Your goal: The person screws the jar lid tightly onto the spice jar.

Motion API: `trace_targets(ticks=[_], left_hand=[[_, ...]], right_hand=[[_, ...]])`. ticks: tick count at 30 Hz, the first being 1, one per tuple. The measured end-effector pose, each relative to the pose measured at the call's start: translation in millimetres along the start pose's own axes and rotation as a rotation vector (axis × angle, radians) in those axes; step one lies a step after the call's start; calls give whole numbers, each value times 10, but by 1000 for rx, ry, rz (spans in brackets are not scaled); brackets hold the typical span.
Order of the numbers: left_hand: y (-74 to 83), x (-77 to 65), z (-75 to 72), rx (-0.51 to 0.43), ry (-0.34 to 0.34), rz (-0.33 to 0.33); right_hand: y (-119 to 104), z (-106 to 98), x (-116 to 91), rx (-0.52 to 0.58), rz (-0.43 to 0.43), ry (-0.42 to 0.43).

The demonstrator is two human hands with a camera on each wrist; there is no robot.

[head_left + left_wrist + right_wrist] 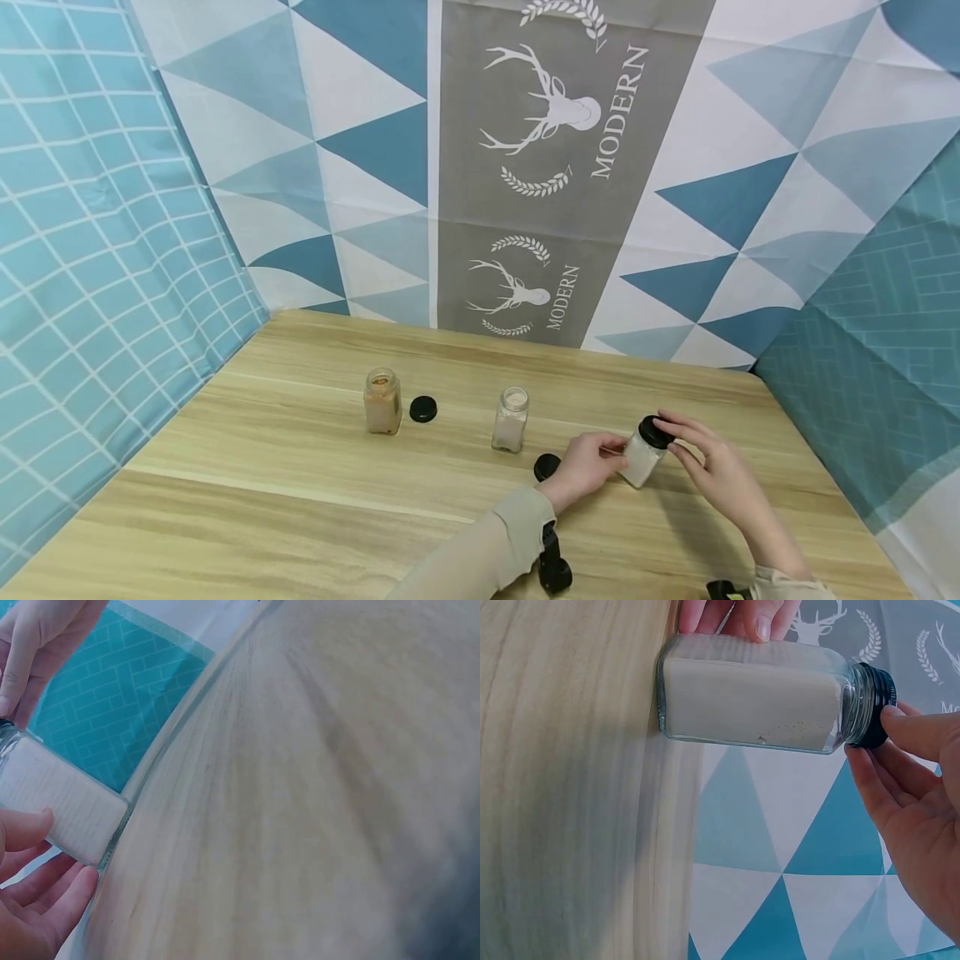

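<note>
clearly, the grey cloth [540,218] beyond the gripped jar [642,462] reads "modern".

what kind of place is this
Probably a small staged work corner, not a lived-in room: a wooden table enclosed by creased, printed cloths, with glass jars spaced out on it.

Deer-printed cloth [480,196] backs the wooden table [262,467], with blue grid-patterned cloth [97,267] at left.

Printed cloths [375,167] around the table [247,475] suggest a booth.
</note>
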State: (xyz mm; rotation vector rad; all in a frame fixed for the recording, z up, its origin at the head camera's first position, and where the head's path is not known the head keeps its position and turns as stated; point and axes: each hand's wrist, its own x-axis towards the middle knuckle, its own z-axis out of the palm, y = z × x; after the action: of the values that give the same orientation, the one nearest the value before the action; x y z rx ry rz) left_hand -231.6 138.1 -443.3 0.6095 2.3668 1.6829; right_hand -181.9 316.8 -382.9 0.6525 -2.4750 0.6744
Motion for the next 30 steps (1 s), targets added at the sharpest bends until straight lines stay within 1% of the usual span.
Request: trace_targets(ticks=[11,17,23,26,30], left_hand=[[-3,-3,-3,4,3,5],[-3,2,-1,5,8,11],[-4,1,-2,4,11,10],[-5,2,-3,-1,13,8],[-6,1,-4,-7,14,8]], right_hand=[[29,23,-30,-31,9,26],[45,35,-40,-26,17,54],[32,39,-53,-20,59,105],[23,35,-53,-14,79,117],[20,35,-52,-23,83,123]])
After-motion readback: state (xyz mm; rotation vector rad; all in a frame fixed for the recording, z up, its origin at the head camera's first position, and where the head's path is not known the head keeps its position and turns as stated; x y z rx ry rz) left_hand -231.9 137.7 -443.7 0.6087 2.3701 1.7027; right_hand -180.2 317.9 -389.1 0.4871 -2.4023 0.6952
